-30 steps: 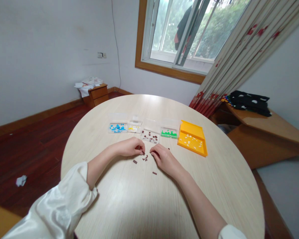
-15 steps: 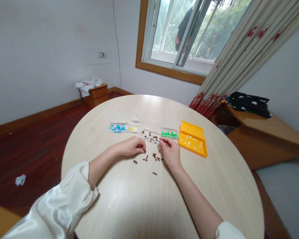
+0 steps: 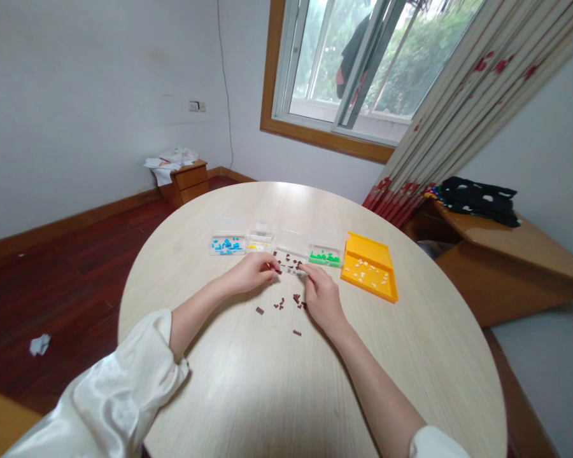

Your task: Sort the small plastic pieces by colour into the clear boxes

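My left hand [image 3: 256, 270] is closed in a pinch at the near left corner of a clear plastic box [image 3: 290, 238]. A small dark brown toy brick [image 3: 279, 272] shows at its fingertips. My right hand [image 3: 322, 291] reaches to the box's right side, fingers closed together and tips over its edge; what they hold, if anything, I cannot make out. Several brown bricks lie inside the box. Below it on the table are a cluster of small brown bricks [image 3: 297, 298], a flat brown brick [image 3: 260, 310] and a long narrow brown brick [image 3: 297, 333].
Left of the middle box stand a clear box with blue pieces [image 3: 226, 245] and a smaller one with yellow pieces [image 3: 258, 247]. To its right are a box of green pieces [image 3: 325, 256] and an open yellow case [image 3: 370, 249] with white pieces. All rest on a round table [image 3: 248, 388].
My left hand has moved up from the table to the box, bringing a brown brick. My right hand has shifted left, its fingertips now at the box.
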`<act>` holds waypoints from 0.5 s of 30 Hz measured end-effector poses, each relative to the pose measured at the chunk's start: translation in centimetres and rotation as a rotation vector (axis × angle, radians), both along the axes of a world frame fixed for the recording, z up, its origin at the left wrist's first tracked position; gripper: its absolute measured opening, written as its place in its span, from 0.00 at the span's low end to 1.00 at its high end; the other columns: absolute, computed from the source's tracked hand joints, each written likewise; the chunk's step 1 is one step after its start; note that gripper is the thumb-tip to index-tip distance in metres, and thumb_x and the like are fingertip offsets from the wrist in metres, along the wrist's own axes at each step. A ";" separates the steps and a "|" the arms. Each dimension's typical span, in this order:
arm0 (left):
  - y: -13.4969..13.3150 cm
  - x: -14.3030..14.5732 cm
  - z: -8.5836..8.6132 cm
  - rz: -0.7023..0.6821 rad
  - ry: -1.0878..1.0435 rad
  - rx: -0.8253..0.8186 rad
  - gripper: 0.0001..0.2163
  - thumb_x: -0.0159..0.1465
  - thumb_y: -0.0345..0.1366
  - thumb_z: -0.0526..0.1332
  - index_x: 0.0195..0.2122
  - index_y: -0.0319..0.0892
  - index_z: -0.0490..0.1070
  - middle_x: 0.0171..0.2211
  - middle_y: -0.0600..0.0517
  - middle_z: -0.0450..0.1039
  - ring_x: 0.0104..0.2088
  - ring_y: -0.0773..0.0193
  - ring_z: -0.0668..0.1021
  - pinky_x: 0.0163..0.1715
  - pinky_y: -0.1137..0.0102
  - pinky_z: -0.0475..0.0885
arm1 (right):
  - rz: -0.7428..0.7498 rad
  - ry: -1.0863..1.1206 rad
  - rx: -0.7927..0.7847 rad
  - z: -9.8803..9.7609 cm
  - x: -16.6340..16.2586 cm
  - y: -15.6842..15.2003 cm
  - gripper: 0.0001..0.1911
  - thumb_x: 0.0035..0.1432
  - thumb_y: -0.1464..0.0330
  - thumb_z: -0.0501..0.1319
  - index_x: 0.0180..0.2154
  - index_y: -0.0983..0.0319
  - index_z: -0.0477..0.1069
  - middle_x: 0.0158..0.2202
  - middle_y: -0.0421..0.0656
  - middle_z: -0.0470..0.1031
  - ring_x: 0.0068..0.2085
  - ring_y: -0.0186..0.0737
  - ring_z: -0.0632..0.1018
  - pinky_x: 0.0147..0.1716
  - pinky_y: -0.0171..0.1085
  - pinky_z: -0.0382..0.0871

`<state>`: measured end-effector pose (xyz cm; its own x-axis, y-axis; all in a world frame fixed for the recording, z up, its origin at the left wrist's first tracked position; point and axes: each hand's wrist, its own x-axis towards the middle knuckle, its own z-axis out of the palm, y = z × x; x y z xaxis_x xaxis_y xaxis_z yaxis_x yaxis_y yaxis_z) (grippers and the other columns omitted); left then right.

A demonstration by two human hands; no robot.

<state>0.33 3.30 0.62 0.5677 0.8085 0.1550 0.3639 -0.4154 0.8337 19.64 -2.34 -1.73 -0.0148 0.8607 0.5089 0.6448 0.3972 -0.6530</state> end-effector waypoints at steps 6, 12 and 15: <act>-0.1 0.1 0.9 0.171 -0.018 0.123 0.05 0.56 0.25 0.58 0.31 0.37 0.73 0.30 0.49 0.74 0.31 0.65 0.73 0.35 0.70 0.67 | 0.066 -0.282 0.006 -0.1 -0.6 -0.6 0.17 0.58 0.75 0.50 0.46 0.63 0.71 0.46 0.52 0.74 0.48 0.47 0.73 0.48 0.50 0.66; -0.3 0.0 1.1 0.216 -0.001 0.225 0.04 0.58 0.28 0.60 0.31 0.38 0.74 0.30 0.50 0.74 0.32 0.65 0.72 0.36 0.69 0.67 | 0.166 -0.252 -0.003 0.3 -1.1 -1.1 0.17 0.59 0.76 0.49 0.46 0.61 0.69 0.43 0.49 0.74 0.46 0.43 0.72 0.47 0.46 0.67; -0.4 0.0 0.9 0.196 0.022 0.239 0.05 0.58 0.28 0.60 0.33 0.38 0.74 0.31 0.50 0.74 0.32 0.65 0.72 0.37 0.69 0.67 | 0.205 -0.246 0.007 0.5 -1.2 -1.2 0.17 0.59 0.76 0.49 0.46 0.60 0.68 0.42 0.48 0.74 0.45 0.43 0.72 0.47 0.46 0.67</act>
